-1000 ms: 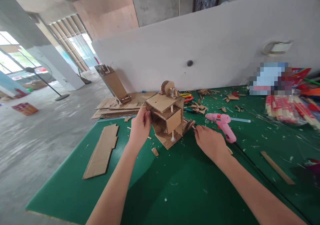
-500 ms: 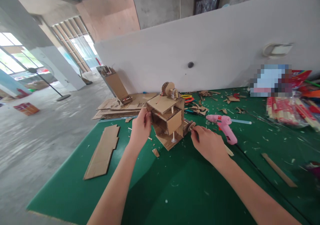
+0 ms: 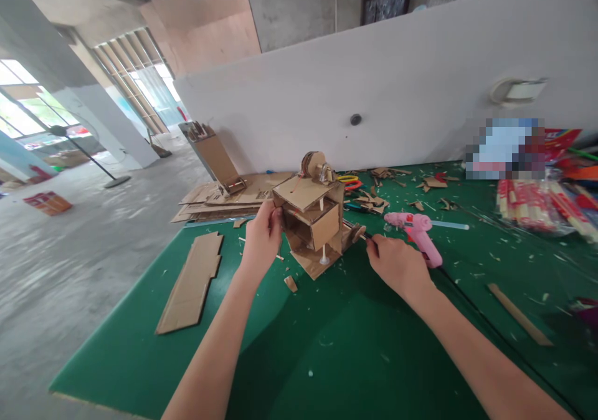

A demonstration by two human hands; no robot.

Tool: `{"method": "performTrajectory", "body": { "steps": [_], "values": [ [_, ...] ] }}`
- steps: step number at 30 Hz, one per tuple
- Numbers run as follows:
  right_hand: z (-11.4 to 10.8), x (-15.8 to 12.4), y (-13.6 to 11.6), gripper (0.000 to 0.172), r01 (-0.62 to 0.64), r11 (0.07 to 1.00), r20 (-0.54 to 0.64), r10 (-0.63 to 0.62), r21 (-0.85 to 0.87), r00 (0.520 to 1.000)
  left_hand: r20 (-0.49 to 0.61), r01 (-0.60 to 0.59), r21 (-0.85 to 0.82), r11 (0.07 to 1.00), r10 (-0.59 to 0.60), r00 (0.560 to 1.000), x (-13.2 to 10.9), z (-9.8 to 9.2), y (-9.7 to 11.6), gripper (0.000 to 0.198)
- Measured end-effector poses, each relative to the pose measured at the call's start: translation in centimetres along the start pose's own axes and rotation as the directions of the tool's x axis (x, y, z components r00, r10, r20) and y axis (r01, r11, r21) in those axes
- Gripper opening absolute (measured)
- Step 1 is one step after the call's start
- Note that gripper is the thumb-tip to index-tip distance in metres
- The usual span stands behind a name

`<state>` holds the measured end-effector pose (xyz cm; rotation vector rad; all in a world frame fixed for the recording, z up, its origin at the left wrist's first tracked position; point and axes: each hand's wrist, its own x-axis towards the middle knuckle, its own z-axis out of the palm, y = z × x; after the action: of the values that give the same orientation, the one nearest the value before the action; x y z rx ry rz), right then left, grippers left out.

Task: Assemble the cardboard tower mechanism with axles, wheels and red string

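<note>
A small cardboard box model (image 3: pixel 326 225) stands on the green table in front of me, with an open middle compartment and a white post below it. A cardboard spool (image 3: pixel 314 164) sits on its top. My left hand (image 3: pixel 264 232) pinches the model's left edge. At its lower right is a small round cardboard wheel (image 3: pixel 357 233). My right hand (image 3: pixel 398 264) is closed on a thin dark rod (image 3: pixel 369 237) that runs towards this wheel; the rod's far end is partly hidden behind the wheel.
A pink glue gun (image 3: pixel 417 230) with its cord lies to the right. Flat cardboard (image 3: pixel 191 286) lies at left, and stacked sheets (image 3: pixel 219 202) behind. Scissors (image 3: pixel 348 182), scraps and bagged sticks (image 3: pixel 527 205) lie along the white wall (image 3: pixel 289 108). A cardboard strip (image 3: pixel 520 314) is at right.
My right hand has shifted slightly right, away from the wheel, and the dark rod now shows between hand and wheel. My left hand and the model stay in place.
</note>
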<state>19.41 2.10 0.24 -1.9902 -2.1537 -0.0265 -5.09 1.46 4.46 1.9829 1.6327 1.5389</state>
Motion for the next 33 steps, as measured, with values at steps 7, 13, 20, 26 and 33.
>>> {"method": "performTrajectory", "body": {
  "steps": [7,13,20,26,33],
  "values": [
    [0.0,0.2,0.3,0.023,0.075,0.956,-0.1,-0.048,0.284,0.994,0.008,0.045,-0.054,0.998,-0.045,0.999,0.0,-0.1,-0.1,0.017],
    [-0.4,-0.5,-0.4,0.023,0.174,0.974,-0.044,-0.169,0.145,0.985,-0.035,0.183,-0.28,0.942,-0.201,0.979,-0.3,1.3,1.2,0.024],
    [-0.1,-0.3,-0.1,0.024,0.191,0.973,-0.037,-0.188,0.129,0.982,0.108,0.426,-0.628,0.651,-0.469,0.876,0.1,3.1,2.3,0.03],
    [-0.2,-0.5,-0.5,0.023,0.118,0.984,-0.055,-0.112,0.134,0.992,0.128,0.463,-0.691,0.555,-0.537,0.834,0.6,3.1,3.1,0.031],
    [1.3,0.2,0.2,0.018,0.016,0.97,-0.013,-0.013,0.241,1.0,0.104,0.485,-0.69,0.537,-0.59,0.801,0.9,2.9,4.2,0.027]
  ]
}}
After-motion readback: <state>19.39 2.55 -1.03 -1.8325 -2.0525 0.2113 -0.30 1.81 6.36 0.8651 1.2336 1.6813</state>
